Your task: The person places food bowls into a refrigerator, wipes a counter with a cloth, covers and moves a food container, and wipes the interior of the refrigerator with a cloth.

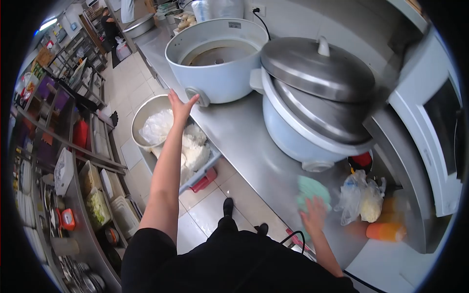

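Note:
My left hand reaches forward with thumb and fingers spread, holding nothing. It is beside the front panel of a large pale-blue rice cooker, whose top is uncovered; whether it touches the cooker I cannot tell. On the steel counter, my right hand is blurred by motion, pressing a light-green cloth against the surface. Behind that hand stands a second rice cooker, with a steel lid tilted over a metal pot.
Below the counter's left edge, a white tub and a grey bin hold white contents and plastic. Plastic bags and an orange-filled bottle are at the right. Shelves with food containers line the left. A person stands far back.

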`<action>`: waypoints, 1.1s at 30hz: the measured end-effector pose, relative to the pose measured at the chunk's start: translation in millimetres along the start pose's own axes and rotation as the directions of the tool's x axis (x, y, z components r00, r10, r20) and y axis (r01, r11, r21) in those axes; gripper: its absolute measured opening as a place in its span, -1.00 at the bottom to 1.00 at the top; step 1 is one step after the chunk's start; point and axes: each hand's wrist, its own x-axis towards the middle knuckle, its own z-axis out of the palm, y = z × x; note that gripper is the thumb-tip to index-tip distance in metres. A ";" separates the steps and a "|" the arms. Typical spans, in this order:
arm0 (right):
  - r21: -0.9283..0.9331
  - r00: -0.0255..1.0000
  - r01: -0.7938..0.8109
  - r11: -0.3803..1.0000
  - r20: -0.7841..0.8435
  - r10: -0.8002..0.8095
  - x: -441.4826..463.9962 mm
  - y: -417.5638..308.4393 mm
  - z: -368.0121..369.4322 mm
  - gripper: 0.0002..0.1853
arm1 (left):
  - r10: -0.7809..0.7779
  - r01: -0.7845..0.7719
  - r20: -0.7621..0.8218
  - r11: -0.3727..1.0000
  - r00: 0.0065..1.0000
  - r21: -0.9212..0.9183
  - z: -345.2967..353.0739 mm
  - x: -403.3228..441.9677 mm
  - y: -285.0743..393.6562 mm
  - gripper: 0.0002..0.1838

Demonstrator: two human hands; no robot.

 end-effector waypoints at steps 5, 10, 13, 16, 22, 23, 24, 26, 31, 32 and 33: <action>-0.024 0.846 -0.499 0.866 -0.228 0.481 -7.3 -33.0 31.9 -0.25 | 0.190 -0.197 0.102 0.978 0.976 0.064 17.8 96.0 -10.4 0.32; -0.016 0.998 -0.056 0.998 0.022 0.057 137.3 -173.1 28.1 -0.16 | 0.275 -0.251 0.134 0.953 0.952 -0.172 52.9 120.6 -18.0 0.32; 0.049 0.995 0.090 0.995 -0.053 -0.087 251.7 -232.4 39.2 -0.17 | 0.241 -0.219 0.162 0.965 0.957 -0.143 63.2 128.2 -2.0 0.31; 0.044 0.952 0.053 0.998 -0.305 -0.037 371.7 -253.5 55.3 -0.16 | 0.302 -0.262 0.199 0.944 0.932 -0.201 71.6 140.5 -17.2 0.25; 0.285 0.921 -0.266 0.921 -0.205 0.330 520.6 -255.9 42.9 -0.13 | 0.022 0.153 0.560 0.952 0.828 -0.264 -18.5 133.3 -14.2 -0.16; 0.270 0.925 -0.254 0.929 -0.214 0.315 526.8 -254.2 45.8 -0.12 | -0.002 0.168 0.590 0.959 0.807 -0.227 -34.8 133.2 -18.6 -0.21; 0.278 0.917 -0.269 0.922 -0.219 0.333 525.8 -255.9 53.2 -0.12 | -0.027 0.181 0.618 0.965 0.786 -0.188 -47.4 133.0 -22.6 -0.27; 0.166 0.900 -0.135 0.977 -0.393 0.191 511.5 -261.9 67.5 -0.12 | 0.022 0.128 0.592 0.969 0.806 -0.210 -53.9 122.4 -24.2 -0.34; 0.017 0.824 0.539 0.842 -0.220 -0.522 367.0 -324.9 69.8 -0.24 | 0.107 0.243 0.863 0.936 0.494 -0.255 -11.6 52.8 6.5 -0.73; -0.004 0.793 0.586 0.810 -0.202 -0.575 341.2 -315.4 70.3 -0.26 | 0.152 0.276 0.933 0.929 0.327 -0.248 6.4 34.4 17.5 -0.74; -0.024 0.769 0.621 0.784 -0.178 -0.614 315.5 -295.8 68.4 -0.28 | 0.165 0.277 0.973 0.939 0.159 -0.204 21.1 11.5 33.7 -0.75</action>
